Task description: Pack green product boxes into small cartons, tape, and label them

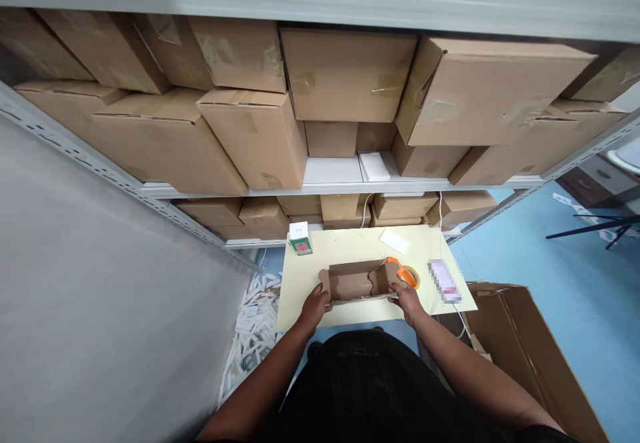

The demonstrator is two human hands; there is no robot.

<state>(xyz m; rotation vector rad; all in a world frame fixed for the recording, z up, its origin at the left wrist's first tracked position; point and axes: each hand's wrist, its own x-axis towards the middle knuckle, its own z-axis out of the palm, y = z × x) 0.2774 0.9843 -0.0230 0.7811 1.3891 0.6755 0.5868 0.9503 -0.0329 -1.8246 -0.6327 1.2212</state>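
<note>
A small open cardboard box (353, 286) lies across the pale yellow table (300, 296), its inside facing up. My left hand (315, 308) grips its left end near a side flap, fingers curled on the cardboard. At the right end my right hand (407, 302) holds the box in the same way, thumb on the upper edge. Just behind my right hand sits an orange tape dispenser (394, 263) with a yellow tape roll (412, 276). The fingertips under the box are partly hidden.
A green and white small box (301, 238) stands at the table's back left, and a white card (394, 240) lies at the back. A phone with a blurred screen (444, 282) lies at right. Shelves of cardboard boxes (347, 73) rise ahead. A large open carton (530, 350) stands at right; paper scraps (255, 323) cover the left floor.
</note>
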